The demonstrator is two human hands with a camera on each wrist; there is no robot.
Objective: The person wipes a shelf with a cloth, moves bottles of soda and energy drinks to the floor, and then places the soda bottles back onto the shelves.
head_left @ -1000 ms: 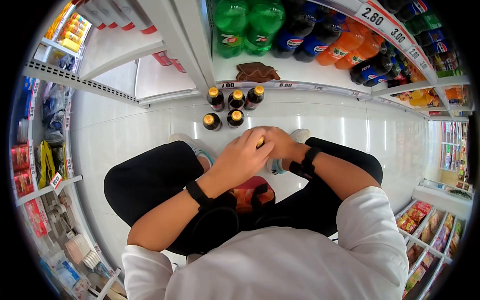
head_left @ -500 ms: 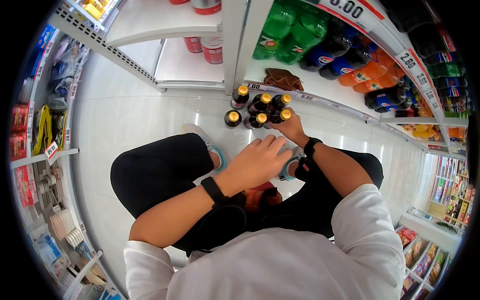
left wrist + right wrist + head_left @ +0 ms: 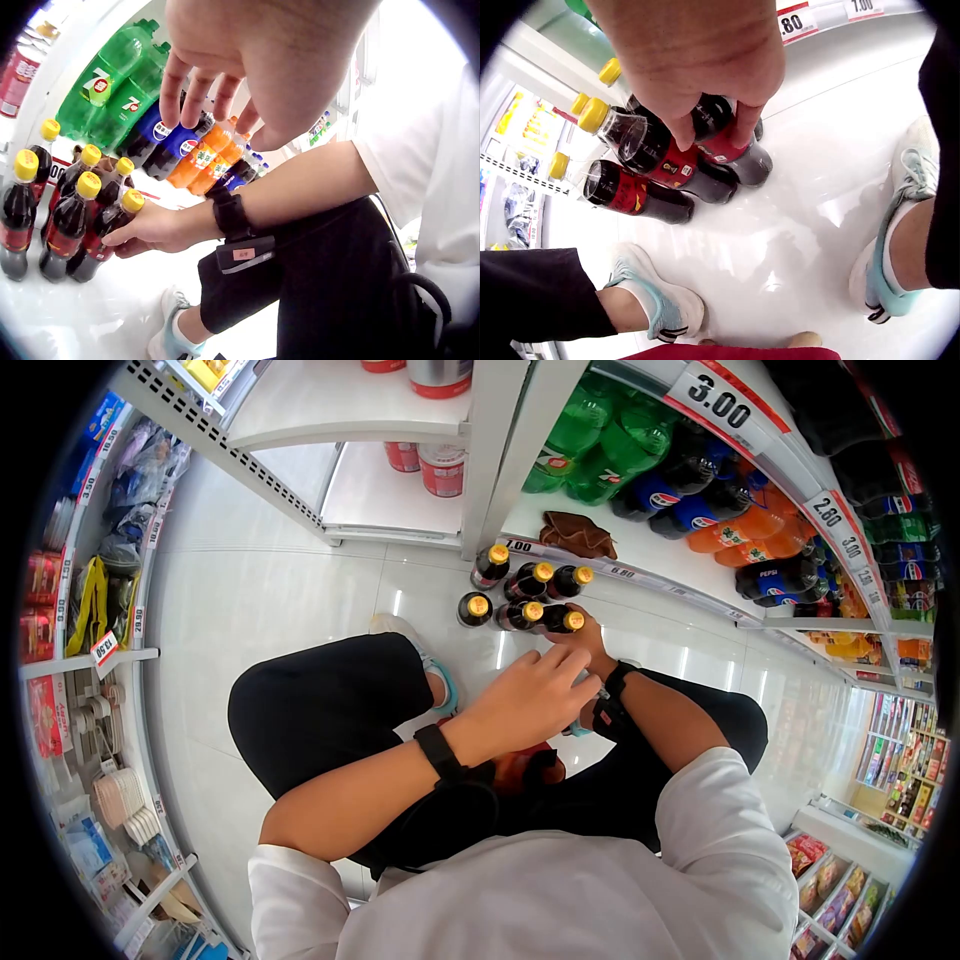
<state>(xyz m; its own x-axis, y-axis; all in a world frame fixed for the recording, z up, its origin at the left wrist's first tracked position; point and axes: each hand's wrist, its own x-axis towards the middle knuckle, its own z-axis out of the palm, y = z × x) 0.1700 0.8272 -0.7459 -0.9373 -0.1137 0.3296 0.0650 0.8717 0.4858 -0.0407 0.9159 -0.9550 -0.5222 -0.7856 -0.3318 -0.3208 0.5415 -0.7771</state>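
Observation:
Several dark bottles with yellow caps and red labels stand upright on the floor, grouped in front of the shelf; one at the group's left is a bottle (image 3: pixel 475 609). My right hand (image 3: pixel 590 644) grips the nearest right bottle (image 3: pixel 105 236), with fingers and thumb round its body in the right wrist view, where the hand (image 3: pixel 697 60) comes from above. My left hand (image 3: pixel 530 695) hangs in the air nearer my body, holding nothing, its fingers loosely bent downward in the left wrist view (image 3: pixel 255 67).
A brown crumpled item (image 3: pixel 578 535) lies on the bottom shelf edge, before green bottles (image 3: pixel 620 450), cola and orange bottles (image 3: pixel 745 540). White shelving (image 3: pixel 400 510) with red cans rises at front left. My shoes (image 3: pixel 656 292) flank the tiled floor, and a red item (image 3: pixel 525 768) is between my legs.
My hands were together around a yellow-capped thing; they have since separated. The right hand moved forward to the group with a bottle, which now stands there. The view has shifted.

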